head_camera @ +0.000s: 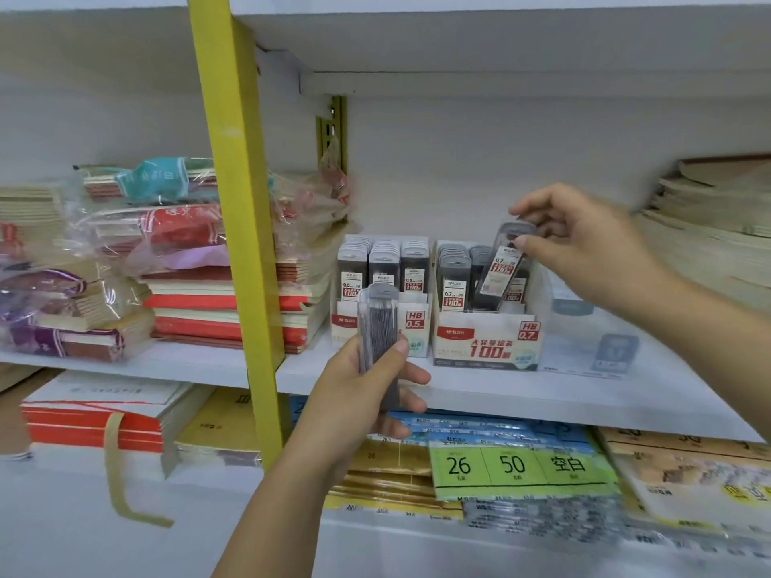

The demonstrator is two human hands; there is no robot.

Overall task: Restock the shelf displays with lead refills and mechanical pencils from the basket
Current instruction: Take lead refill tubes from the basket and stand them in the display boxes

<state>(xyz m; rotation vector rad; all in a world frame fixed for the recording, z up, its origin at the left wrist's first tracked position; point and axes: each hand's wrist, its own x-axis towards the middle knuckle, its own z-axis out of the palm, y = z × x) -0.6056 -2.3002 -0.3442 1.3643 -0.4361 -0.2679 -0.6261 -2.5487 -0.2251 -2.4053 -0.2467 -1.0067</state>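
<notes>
Right hand [584, 248] pinching lead refill [502, 269], notebooks [233, 302] alongside

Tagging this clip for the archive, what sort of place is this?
Most likely a stationery shop: display boxes of lead refills on a white shelf, wrapped notebook stacks beside them, label packs below.

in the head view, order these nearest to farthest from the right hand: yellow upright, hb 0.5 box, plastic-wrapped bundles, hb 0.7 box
1. HB 0.7 box: right under the right hand, which holds a refill case over it.
2. HB 0.5 box: next box to the left.
3. yellow upright: further left, at the shelf front.
4. plastic-wrapped bundles: far left, past the upright.
</notes>
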